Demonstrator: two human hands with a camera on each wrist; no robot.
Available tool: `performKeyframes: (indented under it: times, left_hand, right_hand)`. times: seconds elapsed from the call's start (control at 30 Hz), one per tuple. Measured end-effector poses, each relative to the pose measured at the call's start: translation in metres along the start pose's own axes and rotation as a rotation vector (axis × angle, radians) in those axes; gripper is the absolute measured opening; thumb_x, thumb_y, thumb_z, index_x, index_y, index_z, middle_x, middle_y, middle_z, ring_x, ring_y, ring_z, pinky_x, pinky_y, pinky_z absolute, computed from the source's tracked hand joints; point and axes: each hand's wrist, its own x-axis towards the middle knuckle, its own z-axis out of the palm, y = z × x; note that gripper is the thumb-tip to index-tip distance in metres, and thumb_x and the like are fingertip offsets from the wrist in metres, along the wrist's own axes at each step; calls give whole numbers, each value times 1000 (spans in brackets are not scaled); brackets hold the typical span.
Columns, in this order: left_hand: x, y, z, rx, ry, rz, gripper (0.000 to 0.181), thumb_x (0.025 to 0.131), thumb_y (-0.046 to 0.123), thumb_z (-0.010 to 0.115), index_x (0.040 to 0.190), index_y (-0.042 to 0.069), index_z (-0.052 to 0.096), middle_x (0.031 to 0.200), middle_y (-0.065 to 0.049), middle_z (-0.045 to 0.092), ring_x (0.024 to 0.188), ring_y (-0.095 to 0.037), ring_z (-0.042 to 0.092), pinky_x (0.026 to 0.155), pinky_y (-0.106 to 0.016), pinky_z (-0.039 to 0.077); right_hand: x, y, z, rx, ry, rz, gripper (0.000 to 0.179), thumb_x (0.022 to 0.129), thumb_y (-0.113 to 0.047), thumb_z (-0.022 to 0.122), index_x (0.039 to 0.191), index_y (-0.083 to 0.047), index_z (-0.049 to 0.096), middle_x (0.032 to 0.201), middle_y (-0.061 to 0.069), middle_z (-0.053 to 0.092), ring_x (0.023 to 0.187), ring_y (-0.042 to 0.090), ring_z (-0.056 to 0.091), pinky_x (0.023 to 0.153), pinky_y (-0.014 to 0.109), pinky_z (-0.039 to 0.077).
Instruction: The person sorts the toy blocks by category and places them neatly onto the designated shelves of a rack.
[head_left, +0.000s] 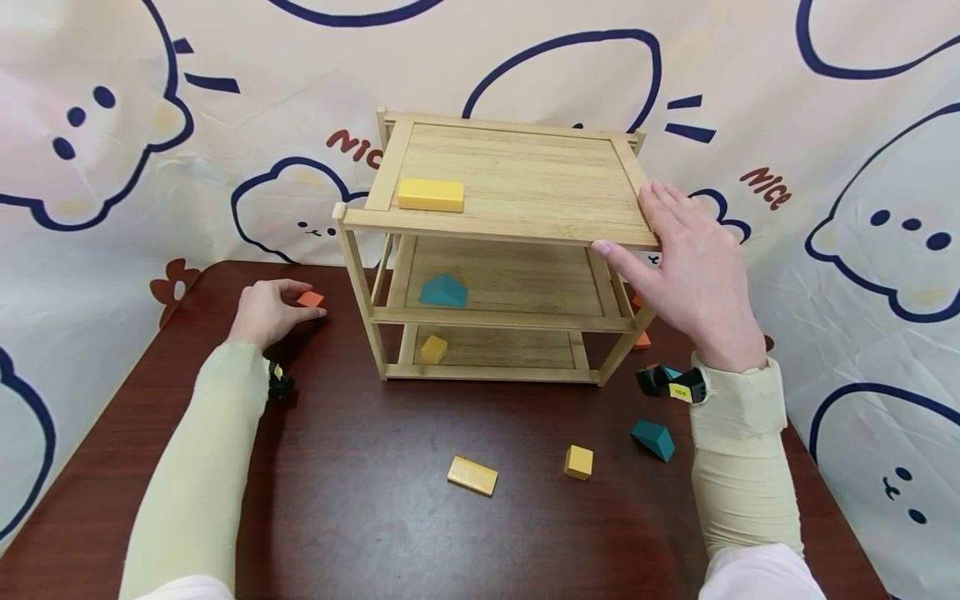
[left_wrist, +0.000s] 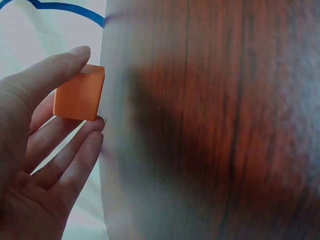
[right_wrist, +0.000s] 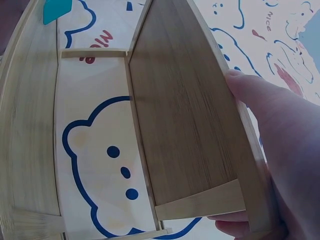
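Note:
My left hand (head_left: 266, 312) holds an orange cube (left_wrist: 79, 94) between thumb and fingers, left of the wooden shelf; the left wrist view shows it gripped near the dark table. At the right front corner of the three-tier wooden shelf (head_left: 517, 171), my right hand (head_left: 697, 258) grips the top board. Its thumb lies on the front edge and the fingers reach round the right side, partly showing below the board in the right wrist view. On the shelf, a yellow rectangular block (head_left: 431, 195) lies on top, a teal block (head_left: 444, 291) in the middle and a yellow cube (head_left: 433, 349) at the bottom.
On the brown table (head_left: 337, 500) in front of the shelf lie a flat yellow block (head_left: 472, 476), a yellow cube (head_left: 579, 462) and a teal wedge (head_left: 654, 440). Orange pieces (head_left: 642, 341) are partly hidden by the shelf's right side. A patterned cloth (head_left: 292, 75) hangs behind.

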Motion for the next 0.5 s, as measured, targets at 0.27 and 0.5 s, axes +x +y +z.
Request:
performKeyframes:
  times: [0.27,0.5]
  left_hand:
    - [-8,8,-2,-13,-16,27,61,75,38,78,122,4,58,117,-22,57,105,-37,45,92,-56,33]
    - [-12,12,-3,-4,-34,55,56,75,31,80,121,7,58,113,-21,60,102,-35,49,90,-53,36]
  right_hand:
    - [-1,1,0,1,2,2,84,83,-67,50,147,-15,32,148,7,31,134,29,29,94,60,31]
    - [0,1,1,6,20,-6,84,82,-67,51,146,-15,33,147,7,32,133,29,30,95,59,31]
